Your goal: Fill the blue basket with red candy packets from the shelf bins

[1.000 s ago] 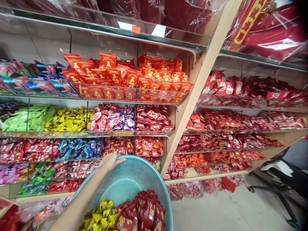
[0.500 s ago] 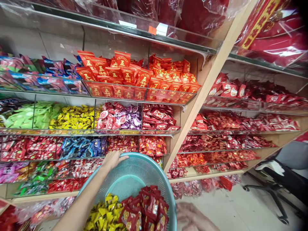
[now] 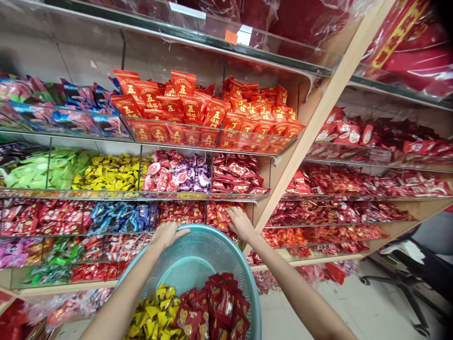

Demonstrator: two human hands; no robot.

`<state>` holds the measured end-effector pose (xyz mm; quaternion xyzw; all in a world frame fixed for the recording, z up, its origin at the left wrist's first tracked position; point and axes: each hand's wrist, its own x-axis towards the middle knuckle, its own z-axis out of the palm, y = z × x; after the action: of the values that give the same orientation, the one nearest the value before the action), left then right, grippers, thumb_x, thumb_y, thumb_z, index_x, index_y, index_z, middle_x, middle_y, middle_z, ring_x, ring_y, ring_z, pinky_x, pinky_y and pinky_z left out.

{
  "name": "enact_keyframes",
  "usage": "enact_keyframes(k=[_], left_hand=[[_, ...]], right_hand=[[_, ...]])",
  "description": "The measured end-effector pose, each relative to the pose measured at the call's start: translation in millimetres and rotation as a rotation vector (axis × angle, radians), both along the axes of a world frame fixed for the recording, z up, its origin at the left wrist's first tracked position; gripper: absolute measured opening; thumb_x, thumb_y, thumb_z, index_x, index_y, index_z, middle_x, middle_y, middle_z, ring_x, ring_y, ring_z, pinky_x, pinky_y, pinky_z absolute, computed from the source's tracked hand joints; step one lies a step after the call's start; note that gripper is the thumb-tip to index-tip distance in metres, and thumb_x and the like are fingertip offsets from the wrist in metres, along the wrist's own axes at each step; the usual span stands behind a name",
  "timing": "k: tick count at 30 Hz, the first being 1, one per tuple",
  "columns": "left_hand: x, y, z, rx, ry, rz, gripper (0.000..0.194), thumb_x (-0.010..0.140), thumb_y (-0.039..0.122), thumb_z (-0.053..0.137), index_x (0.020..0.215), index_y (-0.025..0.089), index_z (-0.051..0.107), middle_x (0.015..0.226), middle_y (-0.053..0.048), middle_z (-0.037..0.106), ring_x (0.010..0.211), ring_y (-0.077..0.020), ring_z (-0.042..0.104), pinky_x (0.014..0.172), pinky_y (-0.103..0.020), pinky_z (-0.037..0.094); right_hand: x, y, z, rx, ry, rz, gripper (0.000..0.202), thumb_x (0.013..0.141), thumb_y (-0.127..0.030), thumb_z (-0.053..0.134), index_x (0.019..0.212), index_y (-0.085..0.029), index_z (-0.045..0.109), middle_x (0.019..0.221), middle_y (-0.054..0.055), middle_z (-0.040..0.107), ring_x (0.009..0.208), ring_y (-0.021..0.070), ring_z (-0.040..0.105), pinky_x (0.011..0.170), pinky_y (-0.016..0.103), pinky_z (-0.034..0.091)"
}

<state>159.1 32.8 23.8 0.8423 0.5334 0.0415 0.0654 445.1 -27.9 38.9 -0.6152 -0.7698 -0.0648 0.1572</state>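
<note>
My left hand [image 3: 169, 235] is closed on the far rim of a teal plastic basket [image 3: 255, 293], its thumb lying along the rim. Inside the basket, yellow-wrapped candies [image 3: 155, 314] lie on the left and dark red candy packets [image 3: 215, 307] are heaped on the right. Beyond the rim, my right hand [image 3: 241, 224] reaches into a shelf compartment of orange-red wrapped candies [image 3: 216, 215]. Its fingers stretch out onto these candies, and I see nothing held in them; the fingertips are partly hard to make out.
Glass-fronted shelves [image 3: 170, 194] hold candies sorted by colour, with red pouches [image 3: 184, 108] above. A slanting wooden upright [image 3: 318, 113] divides them from more red candies on the right. A black office chair [image 3: 406, 278] stands at the lower right. Plastic bags [image 3: 67, 307] lie under the shelves.
My right hand has moved from the basket's right side up and forward to the orange-red candies. My left hand stays on the rim. The view has shifted slightly.
</note>
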Motion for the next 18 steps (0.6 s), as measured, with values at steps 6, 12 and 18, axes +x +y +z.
enact_keyframes(k=[6, 12, 18], left_hand=[[1, 0, 0.8, 0.001, 0.012, 0.003, 0.065, 0.074, 0.070, 0.022, 0.085, 0.020, 0.062, 0.082, -0.011, 0.066, 0.083, -0.0239, 0.061, 0.069, -0.029, 0.041], [1, -1, 0.2, 0.000, 0.015, 0.016, 0.067, 0.073, 0.071, 0.022, 0.086, 0.019, 0.063, 0.082, -0.012, 0.065, 0.083, -0.0238, 0.061, 0.070, -0.029, 0.041], [0, 1, -3.1, 0.028, 0.024, 0.004, 0.069, 0.073, 0.071, 0.018, 0.086, 0.020, 0.063, 0.081, -0.012, 0.066, 0.082, -0.0250, 0.061, 0.069, -0.030, 0.042]], right_hand=[[-8, 22, 2.0, -0.079, -0.224, -0.004, 0.044, 0.073, -0.012, 0.048, 0.116, -0.019, 0.040, 0.106, 0.008, 0.048, 0.097, 0.0214, 0.041, 0.083, 0.033, 0.032], [-9, 25, -1.7, -0.065, -0.263, 0.028, 0.044, 0.074, -0.014, 0.047, 0.117, -0.019, 0.039, 0.104, 0.008, 0.048, 0.093, 0.0205, 0.041, 0.082, 0.032, 0.031], [-5, 29, 0.2, -0.146, -0.190, 0.156, 0.056, 0.074, -0.019, 0.049, 0.127, -0.022, 0.032, 0.121, 0.007, 0.045, 0.098, 0.0208, 0.040, 0.082, 0.032, 0.030]])
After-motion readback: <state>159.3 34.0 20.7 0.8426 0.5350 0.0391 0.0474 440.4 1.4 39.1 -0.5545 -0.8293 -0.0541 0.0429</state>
